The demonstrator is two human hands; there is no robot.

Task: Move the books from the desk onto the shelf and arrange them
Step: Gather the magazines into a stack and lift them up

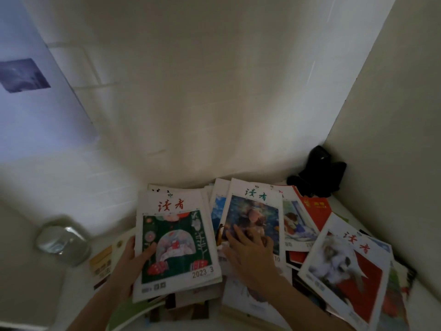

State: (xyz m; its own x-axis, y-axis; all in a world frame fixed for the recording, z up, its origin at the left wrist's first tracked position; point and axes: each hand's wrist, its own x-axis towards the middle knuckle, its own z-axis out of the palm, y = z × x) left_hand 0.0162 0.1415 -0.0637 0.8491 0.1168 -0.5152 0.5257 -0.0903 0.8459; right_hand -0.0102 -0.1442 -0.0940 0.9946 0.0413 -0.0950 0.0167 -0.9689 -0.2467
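Green-cover magazine (176,244): title 读者 in red at top of cover; "2023 3" printed at lower right corner.
Blue-cover magazine (253,220): title 读者 in green at top; "10" legible at lower right edge.
Magazine with white animal on red (343,261): title 读者 in red, upper right.
Red booklet (315,206): yellow print, too blurred to read.

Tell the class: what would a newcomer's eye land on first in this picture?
Probably the green-covered magazine dated 2023 3, front and centre, gripped at its edge by the left hand. Beside it, the right hand lies flat on a blue-covered magazine, while a red-and-white magazine showing a white dog sprawls tilted on the right.
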